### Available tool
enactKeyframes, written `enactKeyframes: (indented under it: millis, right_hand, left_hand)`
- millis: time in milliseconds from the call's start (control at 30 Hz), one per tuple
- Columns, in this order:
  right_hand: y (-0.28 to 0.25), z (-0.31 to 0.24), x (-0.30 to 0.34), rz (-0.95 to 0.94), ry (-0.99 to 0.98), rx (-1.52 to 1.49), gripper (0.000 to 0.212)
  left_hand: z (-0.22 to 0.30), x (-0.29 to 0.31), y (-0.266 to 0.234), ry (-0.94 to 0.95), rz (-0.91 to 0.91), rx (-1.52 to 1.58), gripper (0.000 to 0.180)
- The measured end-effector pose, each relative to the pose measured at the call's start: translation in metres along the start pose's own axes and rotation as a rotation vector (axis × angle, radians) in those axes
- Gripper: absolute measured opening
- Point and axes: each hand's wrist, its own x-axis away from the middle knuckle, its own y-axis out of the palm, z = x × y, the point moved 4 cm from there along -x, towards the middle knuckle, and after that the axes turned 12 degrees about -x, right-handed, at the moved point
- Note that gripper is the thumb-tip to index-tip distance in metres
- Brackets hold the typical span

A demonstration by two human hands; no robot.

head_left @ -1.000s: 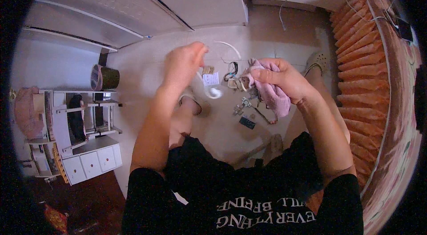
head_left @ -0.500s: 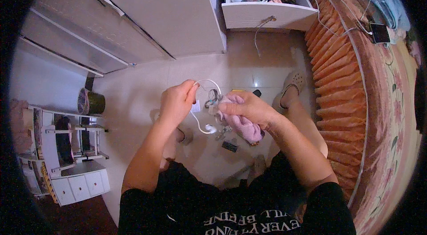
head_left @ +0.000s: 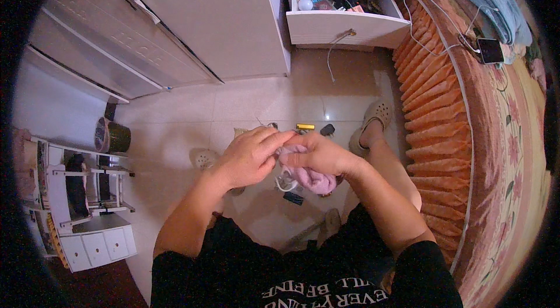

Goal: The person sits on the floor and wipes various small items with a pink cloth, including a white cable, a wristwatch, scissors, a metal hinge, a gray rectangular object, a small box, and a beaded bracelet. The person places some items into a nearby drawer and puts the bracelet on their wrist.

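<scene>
My right hand (head_left: 324,156) is closed round a bunched pink cloth (head_left: 319,181), its thumb lying over the top. Fingers of my left hand (head_left: 248,156) reach across and meet the right fingertips at the cloth's upper end. A white cable (head_left: 285,184) shows as a short loop hanging below the joined hands; the rest of it is hidden by them. My left fingers are bent together over the cable, though their tips are partly out of sight. Beneath the hands, a dark flat object (head_left: 293,198) lies on the floor.
An open white drawer (head_left: 347,28) full of small items juts out at the far side. A yellow object (head_left: 305,126) and a black one (head_left: 328,129) lie on the tiles. To the right stands a bed with an orange ruffled skirt (head_left: 434,115); a green bin (head_left: 116,137) is left.
My left hand has come right and down to meet my right hand. The cable's wide loop has been drawn in, and its white end no longer shows. The whole view has shifted slightly.
</scene>
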Motion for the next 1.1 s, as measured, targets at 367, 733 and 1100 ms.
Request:
enactKeyframes:
  millis: [367, 733, 1100]
  right_hand:
    - [-0.073, -0.019, 0.008, 0.581, -0.283, -0.434, 0.026]
    - [-0.010, 0.000, -0.006, 0.419, -0.194, -0.767, 0.034]
    - [-0.022, -0.017, 0.000, 0.460, -0.240, -0.272, 0.023]
  left_hand:
    - [-0.031, 0.019, 0.002, -0.518, 0.203, 0.441, 0.015]
    - [-0.006, 0.010, 0.015, -0.356, 0.434, 0.303, 0.014]
    - [0.005, 0.005, 0.012, -0.445, 0.235, 0.611, 0.013]
